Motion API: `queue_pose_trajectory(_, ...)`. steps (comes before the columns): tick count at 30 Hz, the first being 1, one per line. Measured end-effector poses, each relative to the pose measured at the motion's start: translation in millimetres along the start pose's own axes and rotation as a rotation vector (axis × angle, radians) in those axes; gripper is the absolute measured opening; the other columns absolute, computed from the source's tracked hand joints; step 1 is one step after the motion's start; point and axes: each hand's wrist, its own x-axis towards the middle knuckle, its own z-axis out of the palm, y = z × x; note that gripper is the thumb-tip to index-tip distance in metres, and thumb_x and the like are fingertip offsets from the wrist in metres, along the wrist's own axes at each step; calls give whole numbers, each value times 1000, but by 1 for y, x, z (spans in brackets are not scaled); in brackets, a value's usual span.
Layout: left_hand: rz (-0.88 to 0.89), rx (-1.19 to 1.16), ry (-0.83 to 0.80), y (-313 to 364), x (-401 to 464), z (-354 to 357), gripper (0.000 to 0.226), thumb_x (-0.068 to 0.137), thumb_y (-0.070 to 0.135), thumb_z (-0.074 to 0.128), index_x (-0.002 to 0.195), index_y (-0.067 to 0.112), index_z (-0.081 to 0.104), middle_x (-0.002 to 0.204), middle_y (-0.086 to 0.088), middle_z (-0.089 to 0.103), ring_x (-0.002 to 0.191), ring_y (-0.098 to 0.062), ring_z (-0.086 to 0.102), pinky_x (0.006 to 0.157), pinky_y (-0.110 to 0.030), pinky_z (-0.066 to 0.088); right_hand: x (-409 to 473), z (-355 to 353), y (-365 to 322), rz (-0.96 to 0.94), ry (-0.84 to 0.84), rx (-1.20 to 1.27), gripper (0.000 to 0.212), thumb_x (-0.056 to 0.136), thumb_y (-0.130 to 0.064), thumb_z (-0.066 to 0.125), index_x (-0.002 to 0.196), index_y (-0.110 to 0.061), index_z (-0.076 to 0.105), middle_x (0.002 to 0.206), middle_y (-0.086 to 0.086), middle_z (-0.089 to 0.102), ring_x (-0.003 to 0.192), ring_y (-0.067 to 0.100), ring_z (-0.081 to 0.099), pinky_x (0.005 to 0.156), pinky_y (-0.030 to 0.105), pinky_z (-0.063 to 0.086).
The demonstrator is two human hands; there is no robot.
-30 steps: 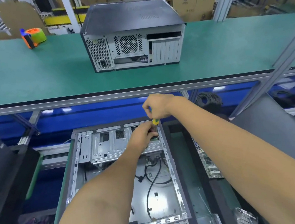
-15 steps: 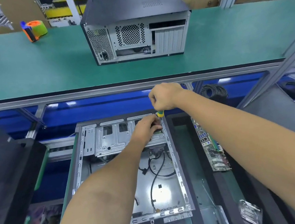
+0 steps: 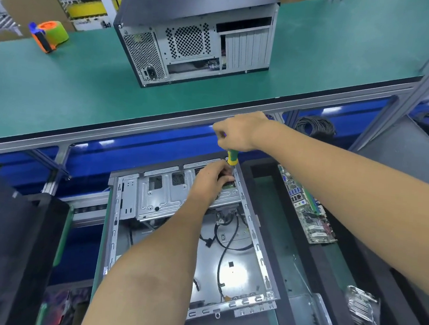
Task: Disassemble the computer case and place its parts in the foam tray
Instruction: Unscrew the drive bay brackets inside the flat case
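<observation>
Far left on the green upper bench (image 3: 59,89): an orange and green tape dispenser (image 3: 49,34), no readable writing on it. Further right on the same bench, a closed computer case (image 3: 193,34) with its rear panel facing the camera, mesh vents and slot covers visible, any label too small to read. Below the bench edge, at centre, the open computer case (image 3: 183,240) lying flat, side panel off, silver drive cage (image 3: 163,196) at the far end and black cables (image 3: 227,243) loose across the floor of the chassis. Left hand (image 3: 210,179) reaching into the far right corner of that case, fingers curled against the metal there; what they pinch cannot be told. Right hand (image 3: 238,133) just above it, closed round the green and yellow screwdriver (image 3: 232,158), tip pointing down at the same corner. To the right, the black foam tray (image 3: 336,297), holding a motherboard (image 3: 308,209) with no legible markings, a bare metal panel (image 3: 311,318) and a clear bagged part (image 3: 362,310).
</observation>
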Motion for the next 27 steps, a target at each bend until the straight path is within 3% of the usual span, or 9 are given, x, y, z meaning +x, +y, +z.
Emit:
queue_pose_trajectory(3, -6, -10, -2, -1, 0, 0, 19, 89, 17, 76, 94, 25, 60, 93, 11, 67, 91, -11, 62, 83, -33, 51, -4, 1, 3, -27, 52, 75, 23, 85, -13, 51, 91, -27, 68, 96, -12, 63, 84, 17, 55, 55, 27, 28)
queue_pose_trajectory(6, 3, 8, -6, -1, 0, 0, 23, 90, 18, 75, 94, 32, 57, 93, 17, 65, 92, -8, 61, 84, -30, 50, -6, 4, 4, -8, 73, -23, 15, 91, -28, 53, 99, -24, 64, 97, -6, 64, 88, 21, 59, 54, 28, 27)
queue_pose_trajectory(10, -15, 10, -12, -1, 0, -1, 23, 91, 19, 75, 93, 34, 56, 92, 19, 64, 90, -4, 61, 81, -26, 48, -5, 3, 1, -21, 147, -301, 23, 105, -32, 29, 97, -19, 46, 72, 1, 42, 61, 19, 40, 53, 32, 19)
queue_pose_trajectory(13, -14, 1, -9, -1, 0, -1, 23, 91, 18, 75, 93, 33, 58, 90, 18, 64, 88, 3, 60, 78, -23, 48, -3, 0, 1, -83, 32, -66, 15, 98, -22, 38, 87, -25, 48, 80, -4, 53, 68, 13, 44, 55, 32, 23)
queue_pose_trajectory(16, 0, 5, 7, 0, -1, -1, 23, 90, 15, 74, 92, 31, 58, 86, 19, 62, 84, 8, 57, 72, -18, 41, -6, -1, 0, -130, -61, 235, 20, 89, -8, 46, 94, -21, 61, 91, -5, 46, 73, 8, 44, 55, 30, 26)
queue_pose_trajectory(19, -3, 21, 5, 0, -1, -2, 25, 91, 16, 74, 91, 34, 56, 86, 19, 63, 84, 4, 58, 74, -20, 43, -6, 0, -3, -64, -20, 43, 12, 91, -29, 56, 99, -21, 56, 87, -4, 52, 71, 14, 48, 57, 31, 28)
queue_pose_trajectory(21, -4, 19, 2, 0, -1, -2, 24, 91, 16, 73, 91, 33, 57, 87, 17, 63, 84, 4, 59, 75, -23, 45, -4, 0, -4, 0, 45, -124, 24, 98, -43, 45, 89, -21, 51, 80, -1, 53, 67, 15, 45, 60, 33, 30)
queue_pose_trajectory(24, -7, -1, 0, -2, -1, 0, 20, 92, 16, 73, 93, 29, 58, 89, 16, 64, 85, 1, 61, 75, -28, 48, -2, -1, -1, -3, 40, -106, 23, 99, -30, 40, 79, -21, 49, 80, 0, 54, 68, 18, 47, 59, 33, 30)
queue_pose_trajectory(27, 0, -19, 9, -2, -2, 0, 22, 91, 15, 73, 93, 32, 59, 91, 15, 65, 85, -3, 62, 75, -29, 51, -5, -3, 2, -84, -35, 23, 19, 87, -12, 49, 90, -22, 65, 97, 0, 64, 78, 20, 54, 56, 29, 31)
